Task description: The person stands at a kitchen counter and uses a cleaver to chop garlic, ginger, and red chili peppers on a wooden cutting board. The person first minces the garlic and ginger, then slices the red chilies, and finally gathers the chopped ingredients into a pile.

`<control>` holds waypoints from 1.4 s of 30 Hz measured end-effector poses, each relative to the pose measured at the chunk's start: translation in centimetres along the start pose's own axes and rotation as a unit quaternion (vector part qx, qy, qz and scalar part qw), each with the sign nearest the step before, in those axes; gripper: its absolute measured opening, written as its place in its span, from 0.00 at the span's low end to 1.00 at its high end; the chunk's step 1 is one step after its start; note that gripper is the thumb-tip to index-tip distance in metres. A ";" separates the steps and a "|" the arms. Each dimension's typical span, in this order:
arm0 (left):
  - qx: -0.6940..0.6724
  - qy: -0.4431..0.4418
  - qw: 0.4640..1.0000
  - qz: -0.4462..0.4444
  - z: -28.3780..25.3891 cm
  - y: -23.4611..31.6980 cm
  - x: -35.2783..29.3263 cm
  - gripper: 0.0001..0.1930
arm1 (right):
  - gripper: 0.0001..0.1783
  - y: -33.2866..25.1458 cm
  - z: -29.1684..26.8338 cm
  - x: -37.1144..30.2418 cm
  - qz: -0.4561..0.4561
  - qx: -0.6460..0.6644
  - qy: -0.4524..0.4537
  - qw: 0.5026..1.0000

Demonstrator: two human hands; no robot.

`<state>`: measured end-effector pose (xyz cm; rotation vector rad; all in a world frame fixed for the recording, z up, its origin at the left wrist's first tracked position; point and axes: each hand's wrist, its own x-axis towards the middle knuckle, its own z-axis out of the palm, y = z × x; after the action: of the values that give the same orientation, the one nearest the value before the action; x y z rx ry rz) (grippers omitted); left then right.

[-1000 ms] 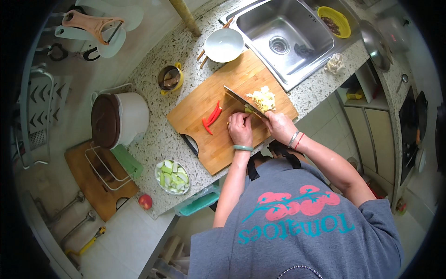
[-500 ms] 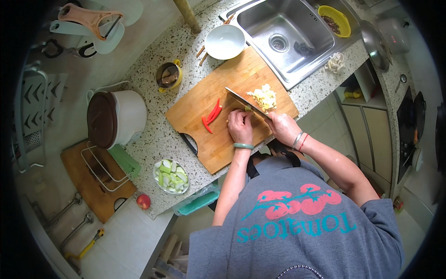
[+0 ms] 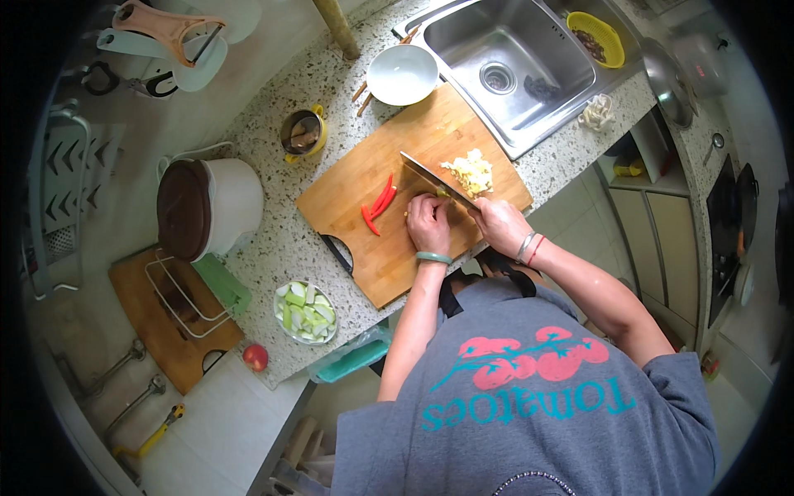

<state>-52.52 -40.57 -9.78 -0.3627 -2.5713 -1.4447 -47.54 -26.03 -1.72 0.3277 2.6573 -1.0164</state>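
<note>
My right hand grips the knife, its blade angled across the cutting board; my left hand, fingers curled, holds a small yellowish piece beside the blade, mostly hiding it. Chopped pale-yellow bits lie just beyond the blade, red chilies to the left. A bowl of cut green vegetable, a yellow mug and a white bowl stand about the board on the speckled counter; past them is the steel sink

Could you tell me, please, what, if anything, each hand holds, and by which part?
The right hand holds the knife by its handle; the left hand is at a small greenish piece, grip unclear.
</note>
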 end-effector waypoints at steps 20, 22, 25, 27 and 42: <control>-0.001 -0.004 1.000 0.019 -0.1 -0.4 0.1 0.06 | 0.13 -0.5 1.7 0.9 -0.003 -0.028 0.011 1.000; 0.000 -0.007 1.000 0.010 -0.3 -0.4 0.1 0.06 | 0.14 -0.4 1.7 1.2 -0.010 -0.018 0.017 1.000; -0.009 -0.016 1.000 -0.001 -0.3 -0.5 -0.1 0.05 | 0.14 -0.1 1.1 1.3 -0.014 -0.004 0.012 1.000; -0.010 -0.018 1.000 -0.003 -0.4 -0.5 -0.1 0.05 | 0.15 -0.2 0.5 1.1 -0.018 -0.007 -0.001 1.000; -0.010 -0.012 1.000 0.014 -0.6 -0.2 0.0 0.04 | 0.13 0.1 1.5 1.8 -0.031 0.021 0.013 0.999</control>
<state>-52.56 -41.23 -9.62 -0.4193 -2.5615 -1.4674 -48.94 -26.76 -3.40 0.2712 2.6864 -1.0957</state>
